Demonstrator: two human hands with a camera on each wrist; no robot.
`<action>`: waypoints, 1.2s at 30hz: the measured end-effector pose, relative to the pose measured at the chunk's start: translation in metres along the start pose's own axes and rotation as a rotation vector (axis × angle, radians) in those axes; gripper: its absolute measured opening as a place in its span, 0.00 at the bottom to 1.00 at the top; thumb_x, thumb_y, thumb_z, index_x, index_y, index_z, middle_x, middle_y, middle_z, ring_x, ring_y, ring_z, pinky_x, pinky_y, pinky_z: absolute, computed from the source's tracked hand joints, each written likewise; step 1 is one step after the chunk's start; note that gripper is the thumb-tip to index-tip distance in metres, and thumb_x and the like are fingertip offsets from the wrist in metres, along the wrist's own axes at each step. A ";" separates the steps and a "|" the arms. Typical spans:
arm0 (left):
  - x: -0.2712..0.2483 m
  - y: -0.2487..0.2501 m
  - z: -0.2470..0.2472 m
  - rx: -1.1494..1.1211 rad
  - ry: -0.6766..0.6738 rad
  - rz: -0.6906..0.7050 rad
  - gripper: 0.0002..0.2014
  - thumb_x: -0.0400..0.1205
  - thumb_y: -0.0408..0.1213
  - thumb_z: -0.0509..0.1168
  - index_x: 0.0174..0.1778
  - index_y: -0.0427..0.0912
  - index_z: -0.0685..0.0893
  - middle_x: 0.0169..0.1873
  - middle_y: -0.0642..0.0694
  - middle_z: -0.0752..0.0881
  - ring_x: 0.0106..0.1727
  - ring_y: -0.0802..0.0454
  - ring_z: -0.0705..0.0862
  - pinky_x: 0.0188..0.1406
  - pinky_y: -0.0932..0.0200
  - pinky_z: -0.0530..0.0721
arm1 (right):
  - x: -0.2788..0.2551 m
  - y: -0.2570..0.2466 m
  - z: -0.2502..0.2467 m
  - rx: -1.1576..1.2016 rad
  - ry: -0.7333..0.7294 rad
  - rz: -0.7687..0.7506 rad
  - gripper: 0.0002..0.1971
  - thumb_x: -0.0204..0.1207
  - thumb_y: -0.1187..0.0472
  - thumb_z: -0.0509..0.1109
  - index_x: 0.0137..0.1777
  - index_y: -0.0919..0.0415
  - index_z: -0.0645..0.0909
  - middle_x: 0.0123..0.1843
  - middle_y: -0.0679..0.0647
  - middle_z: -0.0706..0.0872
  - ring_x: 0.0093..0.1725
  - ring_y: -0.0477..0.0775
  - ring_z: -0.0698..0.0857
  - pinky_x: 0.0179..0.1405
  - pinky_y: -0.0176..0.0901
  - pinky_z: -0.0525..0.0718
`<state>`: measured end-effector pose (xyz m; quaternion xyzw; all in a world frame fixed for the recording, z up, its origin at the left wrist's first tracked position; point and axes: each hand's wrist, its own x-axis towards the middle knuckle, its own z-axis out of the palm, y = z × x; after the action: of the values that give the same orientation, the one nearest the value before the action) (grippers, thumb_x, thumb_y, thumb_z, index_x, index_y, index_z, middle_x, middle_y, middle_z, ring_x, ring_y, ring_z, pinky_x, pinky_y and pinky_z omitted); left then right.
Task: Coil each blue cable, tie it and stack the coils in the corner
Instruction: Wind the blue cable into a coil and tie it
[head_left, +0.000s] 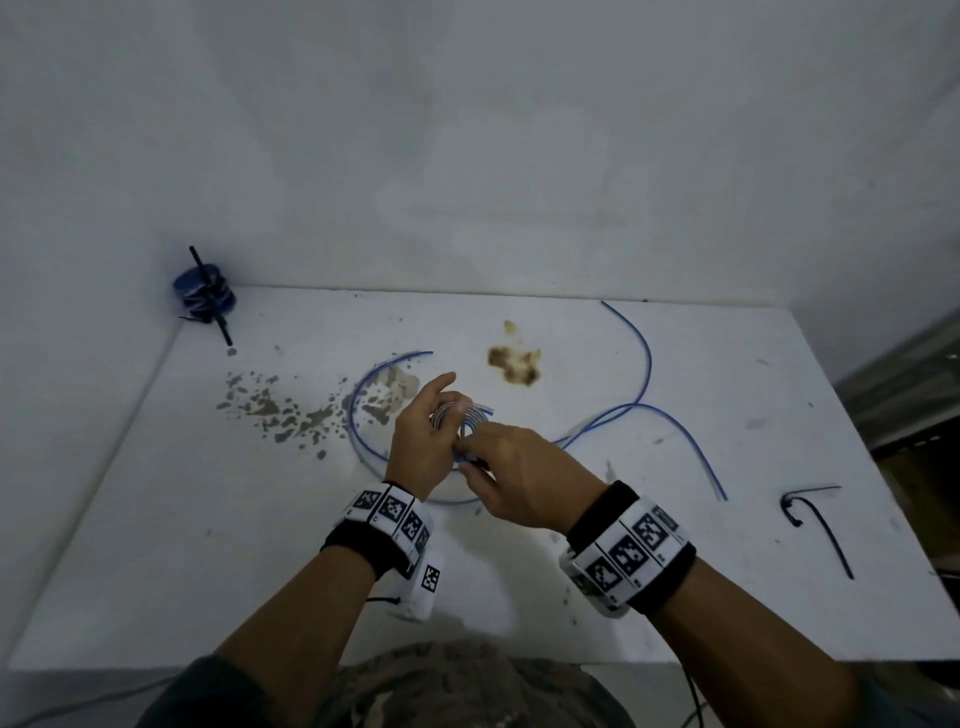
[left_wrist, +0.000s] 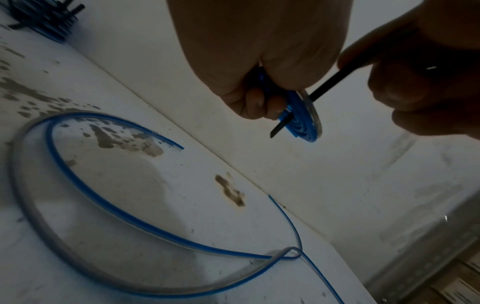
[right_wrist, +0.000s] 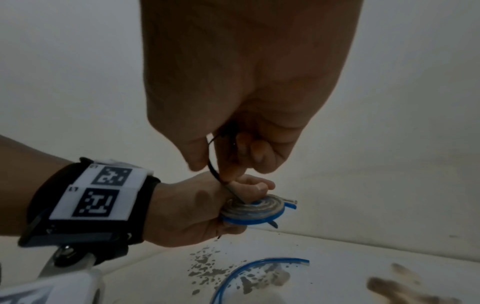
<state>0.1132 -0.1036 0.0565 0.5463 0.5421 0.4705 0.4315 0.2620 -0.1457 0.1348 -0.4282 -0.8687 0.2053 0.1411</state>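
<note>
My left hand (head_left: 423, 436) grips a small flat coil of blue cable (head_left: 464, 415) above the middle of the white table (head_left: 156, 519). In the right wrist view the coil (right_wrist: 255, 210) shows as a tight spiral held by my left hand (right_wrist: 207, 205). My right hand (right_wrist: 233, 154) pinches a black zip tie (right_wrist: 215, 170) that passes through the coil's centre. In the left wrist view the tie (left_wrist: 306, 102) pokes out below the coil (left_wrist: 303, 119). Finished blue coils (head_left: 203, 295) stand stacked in the far left corner. Loose blue cables (head_left: 644, 364) lie on the table.
Another black zip tie (head_left: 815, 519) lies near the table's right edge. Brown stains (head_left: 511, 361) and grey flaking patches (head_left: 280, 405) mark the tabletop. White walls close off the back and left. One loose cable curves under my hands (left_wrist: 103, 195).
</note>
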 end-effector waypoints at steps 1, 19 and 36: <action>0.000 -0.001 -0.004 -0.008 -0.003 -0.009 0.17 0.86 0.33 0.65 0.71 0.43 0.79 0.50 0.51 0.88 0.51 0.58 0.87 0.48 0.68 0.84 | 0.003 -0.004 0.005 -0.016 0.037 0.016 0.08 0.80 0.64 0.64 0.52 0.65 0.83 0.49 0.61 0.86 0.39 0.61 0.83 0.36 0.51 0.80; -0.005 -0.010 -0.028 -0.040 -0.094 -0.044 0.13 0.86 0.33 0.66 0.65 0.49 0.80 0.50 0.44 0.89 0.53 0.44 0.88 0.58 0.41 0.87 | 0.015 -0.028 0.065 -0.040 0.563 0.100 0.09 0.67 0.75 0.76 0.40 0.61 0.87 0.41 0.52 0.87 0.41 0.52 0.79 0.33 0.43 0.79; -0.009 -0.001 -0.024 0.005 -0.091 0.126 0.12 0.83 0.29 0.68 0.60 0.48 0.84 0.47 0.56 0.89 0.50 0.65 0.87 0.54 0.71 0.82 | 0.019 -0.010 0.018 1.451 0.554 0.998 0.30 0.73 0.78 0.74 0.74 0.74 0.70 0.48 0.63 0.85 0.36 0.52 0.85 0.38 0.38 0.84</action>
<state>0.0893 -0.1140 0.0600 0.6010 0.4879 0.4702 0.4240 0.2360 -0.1401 0.1249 -0.5936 -0.1769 0.6267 0.4728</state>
